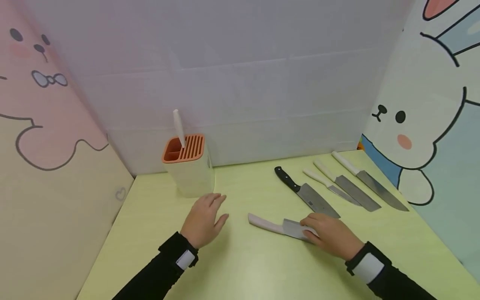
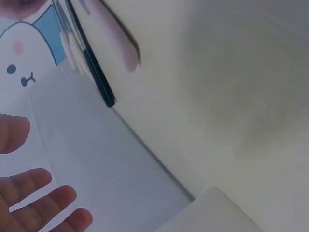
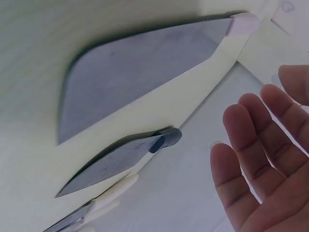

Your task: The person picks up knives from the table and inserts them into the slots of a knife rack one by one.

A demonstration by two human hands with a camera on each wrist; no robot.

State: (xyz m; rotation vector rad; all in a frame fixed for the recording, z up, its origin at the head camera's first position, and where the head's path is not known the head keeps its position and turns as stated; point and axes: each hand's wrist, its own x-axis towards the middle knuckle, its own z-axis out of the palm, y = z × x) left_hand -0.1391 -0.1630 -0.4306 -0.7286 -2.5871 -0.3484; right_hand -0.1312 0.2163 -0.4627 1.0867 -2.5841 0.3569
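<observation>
A cleaver (image 1: 293,229) with a pale pinkish handle lies on the table, its handle pointing left. My right hand (image 1: 331,234) is over the blade end, covering part of it in the head view. Seen from the right wrist, the fingers (image 3: 227,166) are loosely bent and hold nothing, apart from the broad blade (image 3: 145,72). My left hand (image 1: 204,220) hovers in front of the knife block (image 1: 190,179), fingers spread and relaxed. The left wrist view shows these fingers (image 2: 36,212) holding nothing, with the cleaver's handle (image 2: 116,38) farther off.
A black-handled knife (image 1: 315,199) lies behind the cleaver. To its right are a slim white-handled knife (image 1: 343,195), a rectangular-bladed knife (image 1: 358,193) and a long white-handled knife (image 1: 382,191). One white handle (image 1: 179,127) stands in the block's orange slotted top. A white wall (image 1: 240,83) rises behind.
</observation>
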